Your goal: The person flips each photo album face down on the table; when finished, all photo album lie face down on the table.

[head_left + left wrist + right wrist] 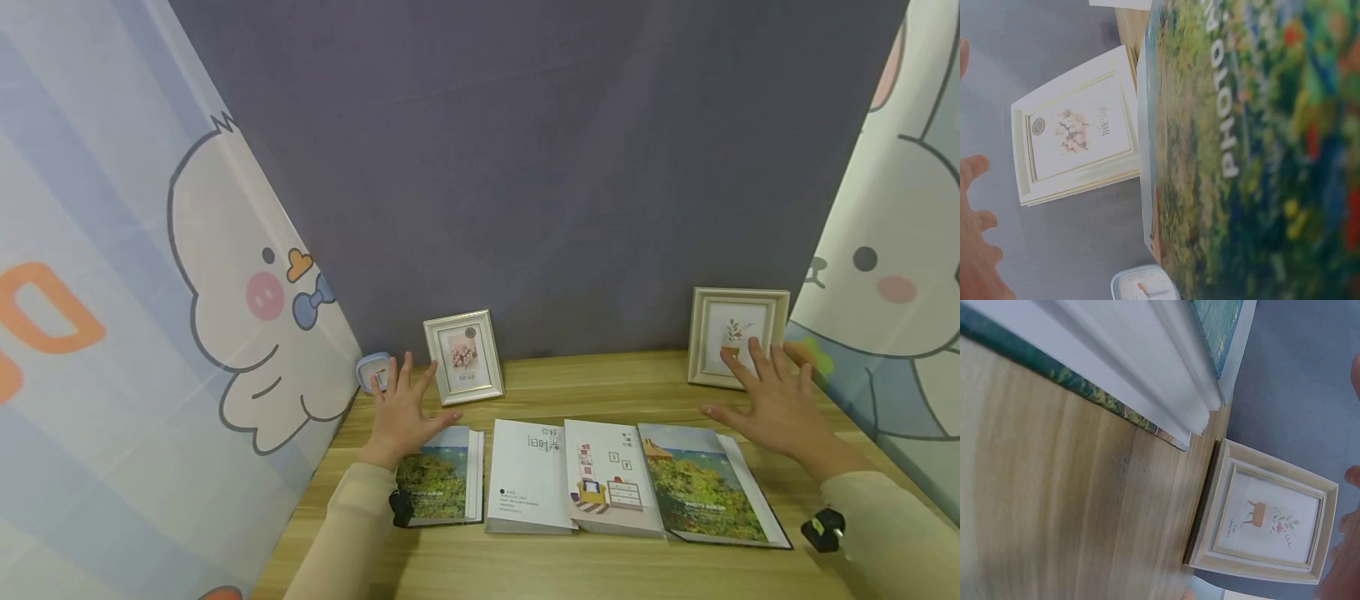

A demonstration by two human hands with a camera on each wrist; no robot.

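Both hands hover over a wooden table (585, 383) with fingers spread, holding nothing. My left hand (402, 410) is just in front of a small white photo frame (463, 357) (1079, 134) that leans on the grey backdrop, above the far end of a green photo album (438, 477) (1254, 150). My right hand (768, 396) is in front of a second white frame with a plant picture (737, 335) (1269, 515). A larger green photo album (708, 494) lies below it. Two white books (528, 475) (611, 477) lie between the albums.
A small pale blue clock (372, 370) (1144, 284) stands left of the left frame. Cartoon-printed curtains close in the table on the left (150, 333) and right (892, 333). Bare wood lies between the frames and along the table's front edge.
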